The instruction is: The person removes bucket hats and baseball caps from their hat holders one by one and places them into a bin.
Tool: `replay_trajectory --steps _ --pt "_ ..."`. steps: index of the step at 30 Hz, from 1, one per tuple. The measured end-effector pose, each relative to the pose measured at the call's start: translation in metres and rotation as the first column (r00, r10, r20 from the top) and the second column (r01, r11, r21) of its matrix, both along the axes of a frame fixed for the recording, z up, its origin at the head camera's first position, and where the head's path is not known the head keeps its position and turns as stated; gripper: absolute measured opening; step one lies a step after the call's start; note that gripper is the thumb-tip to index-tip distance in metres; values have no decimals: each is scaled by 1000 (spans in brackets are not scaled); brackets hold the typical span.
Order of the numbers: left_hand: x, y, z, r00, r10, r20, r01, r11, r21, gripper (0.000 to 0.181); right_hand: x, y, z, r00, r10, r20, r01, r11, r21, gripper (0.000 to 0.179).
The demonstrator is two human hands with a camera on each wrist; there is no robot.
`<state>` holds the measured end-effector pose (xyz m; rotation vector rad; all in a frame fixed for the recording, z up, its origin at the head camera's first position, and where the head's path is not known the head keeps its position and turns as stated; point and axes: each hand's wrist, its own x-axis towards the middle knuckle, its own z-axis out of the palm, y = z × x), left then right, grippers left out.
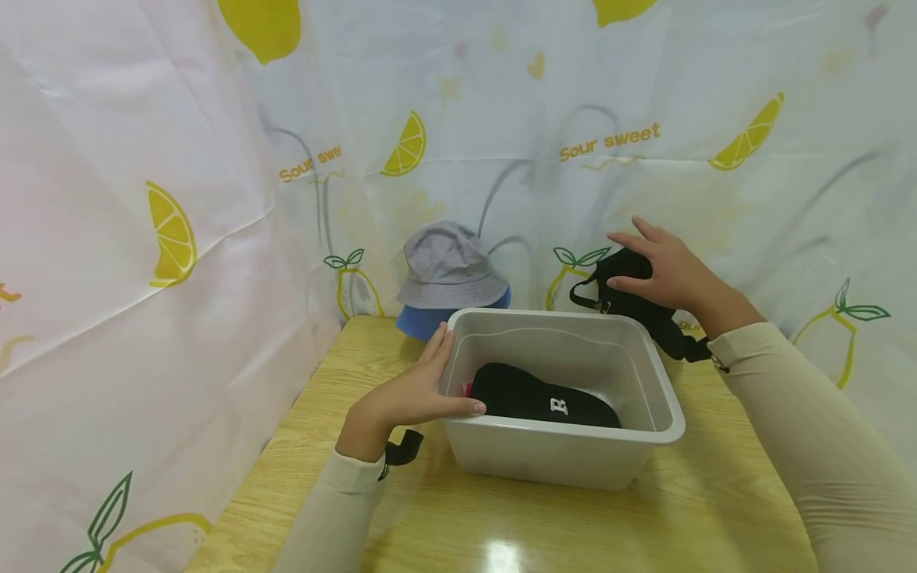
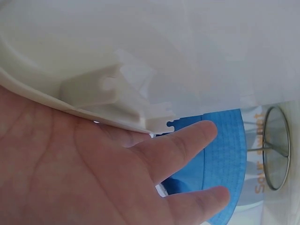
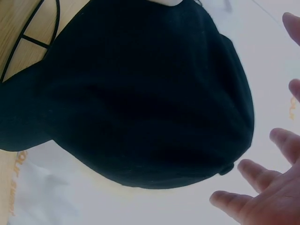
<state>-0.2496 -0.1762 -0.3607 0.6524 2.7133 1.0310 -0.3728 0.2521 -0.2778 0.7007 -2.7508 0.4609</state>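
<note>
My left hand [image 1: 404,390] rests at the left end of a light grey plastic bin [image 1: 544,458]. Its thumb lies over the front rim, and its straight fingers reach along the outside wall. Inside the bin is a black cap [image 1: 516,390] with a white letter R; a bit of something pink shows beside it. At the back right, my right hand [image 1: 673,270] is spread beside another black baseball cap [image 3: 150,103]. In the right wrist view the fingers stand apart from that cap, close to its top button.
Behind the bin's left corner, a grey bucket hat [image 1: 447,267] sits above a blue hat [image 1: 421,320]. A wire stand [image 2: 276,150] shows in the left wrist view. Lemon-print cloth [image 1: 487,103] closes off the back and sides of the wooden table [image 1: 301,461].
</note>
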Motion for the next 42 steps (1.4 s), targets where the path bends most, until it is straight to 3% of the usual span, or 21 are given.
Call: replay_trajectory --steps 8,24,42 --pt "0 0 0 1000 5 20 -5 1000 -12 137 -4 5 -5 996 -44 73 45 999 -14 87" --pt "0 -1 3 1000 -5 1 5 999 -40 136 -15 20 -25 986 -114 119 125 988 -86 96" --pt "0 0 2 1000 -9 -2 9 999 -39 136 -18 28 -39 986 -106 129 133 966 -222 97"
